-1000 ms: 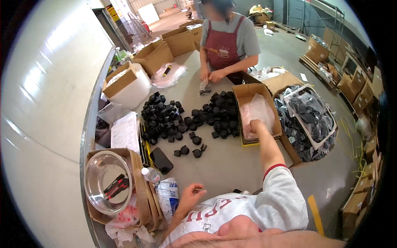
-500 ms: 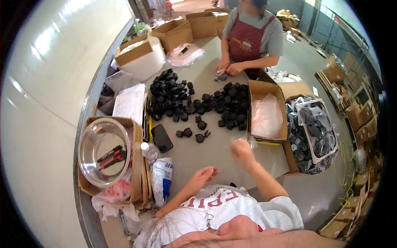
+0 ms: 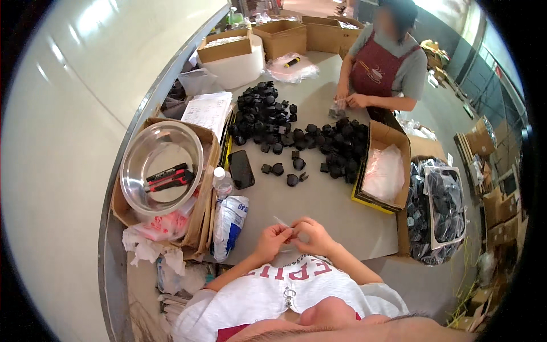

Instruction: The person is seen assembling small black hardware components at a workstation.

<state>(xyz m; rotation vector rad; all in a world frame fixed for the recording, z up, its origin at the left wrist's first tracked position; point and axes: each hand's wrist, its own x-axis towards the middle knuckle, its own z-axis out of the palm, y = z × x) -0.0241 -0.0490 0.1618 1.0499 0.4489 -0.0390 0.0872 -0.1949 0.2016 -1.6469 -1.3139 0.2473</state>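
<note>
Together, the left hand (image 3: 273, 240) and right hand (image 3: 313, 236) pinched what was probably a clear plastic bag (image 3: 280, 220) near the tabletop (image 3: 342, 219)'s front edge.
Gray surface ran forward from the hands to loose black parts (image 3: 292, 180), between a phone (image 3: 242, 169) at left and an open carton (image 3: 379, 202) at right. Beyond the heaped parts (image 3: 345, 145) stood a co-worker (image 3: 379, 68); past the right edge, floor (image 3: 421, 288) stretched toward boxes (image 3: 501, 228).

The left hand (image 3: 270, 242) and right hand (image 3: 315, 238) partly hide the clear plastic film (image 3: 281, 220) in their grip, its edges too faint to trace; beyond the grip, the co-worker's head (image 3: 399, 20) is blurred and their small packet (image 3: 337, 110) indistinct; leftward, writing on the paper sheets (image 3: 207, 112) is too small to read
</note>
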